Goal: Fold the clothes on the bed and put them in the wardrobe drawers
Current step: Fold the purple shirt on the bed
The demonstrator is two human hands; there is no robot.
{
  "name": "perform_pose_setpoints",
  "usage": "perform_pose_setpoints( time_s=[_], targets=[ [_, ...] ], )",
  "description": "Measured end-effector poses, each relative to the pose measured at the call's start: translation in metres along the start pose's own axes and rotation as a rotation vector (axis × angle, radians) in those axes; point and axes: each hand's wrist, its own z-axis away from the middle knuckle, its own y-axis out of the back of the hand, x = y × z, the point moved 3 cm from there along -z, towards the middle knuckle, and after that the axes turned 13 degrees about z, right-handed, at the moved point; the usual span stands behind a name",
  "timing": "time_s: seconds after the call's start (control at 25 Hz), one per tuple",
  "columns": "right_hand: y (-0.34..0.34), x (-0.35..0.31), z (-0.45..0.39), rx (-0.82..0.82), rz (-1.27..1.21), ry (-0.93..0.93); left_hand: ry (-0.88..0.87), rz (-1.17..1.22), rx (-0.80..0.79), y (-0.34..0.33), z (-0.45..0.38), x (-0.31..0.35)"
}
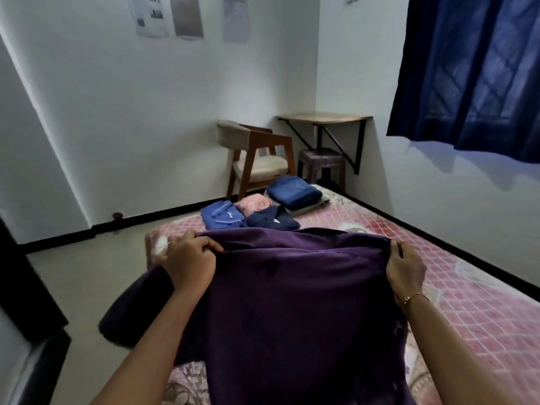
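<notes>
Head view, garment: a dark purple garment (292, 287) is held up over the near end of the bed (438, 302), stretched between two hands and hanging down toward the camera.
Head view, left hand: the left hand (188, 258) has its fingers (209, 244) curled over the garment's top edge, thumb tucked behind, pinching the cloth; a ring shows on one finger.
Head view, right hand: the right hand (404, 270) grips the opposite top corner, fingers wrapped round and mostly buried in the fabric; a thin bracelet sits on the wrist.
Head view, sleeve: below and outside the left fingers a sleeve (131, 311) droops off the bed's edge.
Head view, handling: the cloth looks soft, limp and fairly light, sagging between the fingertips, so it likely needs holding at the shoulders or corners and laying flat to fold.
Head view, folded pile: beyond the fingers, well apart, folded clothes (263, 206) lie at the far end of the bed, blue, navy and pink pieces touching one another.
Head view, hidden: the garment's lower hem runs out of the picture, its front or back cannot be told, and no wardrobe drawers are visible.
Head view, room: a wooden chair (257, 159) and a wall desk (324, 118) stand past the bed.
</notes>
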Motion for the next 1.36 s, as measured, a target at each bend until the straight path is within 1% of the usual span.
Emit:
perform_pose_setpoints(
  time_s=[0.12, 0.2, 0.32, 0.4, 0.44, 0.48, 0.56, 0.6, 0.64, 0.72, 0.8, 0.92, 1.16, 1.28, 1.36],
  targets=[
    [-0.013, 0.032, -0.036, 0.013, 0.037, -0.113, -0.073, -0.105, -0.176, -0.076, -0.024, 0.013],
    [-0.017, 0.04, -0.069, 0.057, 0.061, -0.143, -0.068, -0.107, -0.2, -0.124, -0.04, 0.028],
    [-0.03, 0.047, -0.138, 0.157, 0.108, -0.111, -0.007, -0.093, -0.258, -0.208, -0.062, 0.063],
    [-0.048, 0.06, -0.173, 0.158, 0.21, -0.028, 0.043, -0.114, -0.343, -0.268, -0.065, 0.076],
    [-0.061, 0.077, -0.186, 0.094, 0.293, -0.003, 0.087, -0.13, -0.4, -0.302, -0.062, 0.072],
    [-0.076, 0.097, -0.191, -0.019, 0.398, 0.009, 0.142, -0.157, -0.465, -0.33, -0.054, 0.061],
    [-0.109, 0.155, -0.188, -0.374, 0.675, -0.034, 0.202, -0.253, -0.612, -0.387, -0.023, 0.021],
    [-0.122, 0.184, -0.181, -0.457, 0.791, -0.053, 0.182, -0.293, -0.645, -0.409, -0.004, 0.0],
    [-0.131, 0.205, -0.172, -0.444, 0.895, -0.032, 0.14, -0.312, -0.638, -0.424, 0.013, -0.018],
    [-0.145, 0.228, -0.159, -0.334, 0.948, 0.001, 0.087, -0.308, -0.566, -0.442, 0.034, -0.036],
    [-0.152, 0.233, -0.158, -0.225, 0.973, 0.038, 0.111, -0.319, -0.53, -0.446, 0.038, -0.04],
    [-0.153, 0.23, -0.157, -0.19, 0.986, 0.088, 0.094, -0.319, -0.487, -0.444, 0.038, -0.041],
    [-0.153, 0.223, -0.162, -0.095, 0.949, 0.123, 0.081, -0.26, -0.474, -0.45, 0.035, -0.039],
    [-0.153, 0.22, -0.157, -0.068, 0.926, 0.096, 0.069, -0.2, -0.464, -0.449, 0.033, -0.039],
    [-0.156, 0.219, -0.154, -0.057, 0.97, 0.113, 0.047, -0.176, -0.46, -0.451, 0.031, -0.044]
  ],
)
